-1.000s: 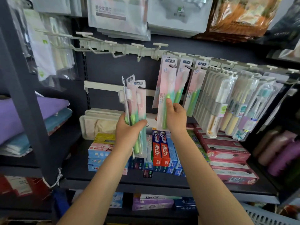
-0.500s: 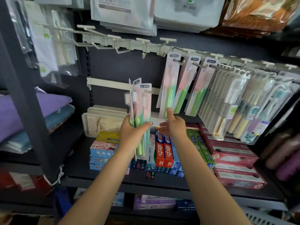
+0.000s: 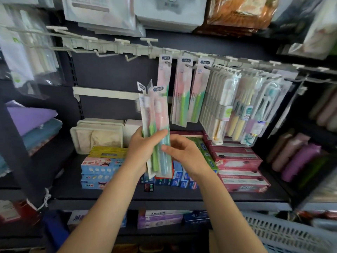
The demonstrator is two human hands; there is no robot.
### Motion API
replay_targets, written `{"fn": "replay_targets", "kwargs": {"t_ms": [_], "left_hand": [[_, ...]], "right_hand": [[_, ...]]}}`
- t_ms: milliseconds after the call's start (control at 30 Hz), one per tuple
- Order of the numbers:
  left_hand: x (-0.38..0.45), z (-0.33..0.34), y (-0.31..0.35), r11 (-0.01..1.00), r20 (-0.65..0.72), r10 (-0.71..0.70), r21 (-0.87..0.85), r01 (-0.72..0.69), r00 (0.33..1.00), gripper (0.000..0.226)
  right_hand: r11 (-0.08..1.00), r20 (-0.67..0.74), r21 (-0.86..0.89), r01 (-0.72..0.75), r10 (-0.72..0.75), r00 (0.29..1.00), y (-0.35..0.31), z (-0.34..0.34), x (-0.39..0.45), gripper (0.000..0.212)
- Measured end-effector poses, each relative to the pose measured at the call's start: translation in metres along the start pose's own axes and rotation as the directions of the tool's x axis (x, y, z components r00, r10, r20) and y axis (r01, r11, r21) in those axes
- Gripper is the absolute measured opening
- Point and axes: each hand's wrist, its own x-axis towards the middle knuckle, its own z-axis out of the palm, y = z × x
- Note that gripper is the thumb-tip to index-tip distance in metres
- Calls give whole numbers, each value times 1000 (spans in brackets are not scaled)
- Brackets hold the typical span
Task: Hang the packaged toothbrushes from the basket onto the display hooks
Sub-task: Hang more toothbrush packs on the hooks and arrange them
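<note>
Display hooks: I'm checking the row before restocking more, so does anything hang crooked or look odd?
The three pink-and-green carded toothbrush packs on the white hook rail hang slightly slanted rather than plumb, though wide-angle distortion may add to this. Several hooks to their left are bare. Nothing looks damaged.

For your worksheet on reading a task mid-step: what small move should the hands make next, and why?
Probably the right hand pinches the front pack from the bundle of packaged toothbrushes that the left hand grips. Its fingers are open beside the bundle, and empty hooks wait left of the hung packs.
</note>
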Motion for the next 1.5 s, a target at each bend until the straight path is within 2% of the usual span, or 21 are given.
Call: {"fn": "replay_targets", "kwargs": {"t_ms": [133,300,433,500,567,667,767,933,1433,1500], "left_hand": [[-8,10,-1,1000,23,17,12,-17,1000,24],[-18,24,-5,999,-16,19,30,-18,1000,32],[-27,36,-3,997,-31,41,73,-39,999,21],[-30,41,-1,996,-5,38,75,-38,999,34],[-30,46,0,1000,24,-10,-24,10,1000,49],[-30,47,-1,978,49,-83,-189,91,995,55],[-30,49,-4,977,44,-114,-175,120,992,45],[-33,55,-1,963,70,-172,-200,183,983,43],[-39,79,8,992,-34,-67,-105,64,997,44],[-37,81,8,994,-54,-60,-91,55,997,43]], "right_hand": [[1000,-105,-10,-14,13,994,-5,-13,-14,12],[999,-333,32,23,-11,943,-21,-30,-32,14],[991,-354,65,121,-90,931,-40,-42,-49,14],[985,-391,81,150,-107,914,-49,-45,-55,12],[982,-397,85,167,-120,910,-57,-46,-59,12],[982,-430,93,162,-107,897,-65,-50,-59,13],[985,-426,99,143,-88,901,-72,-57,-59,12],[992,-412,68,109,-71,908,-75,-57,-64,15],[997,-390,33,71,-53,919,-105,-63,-58,10],[997,-380,36,64,-45,924,-105,-61,-56,18]]}}
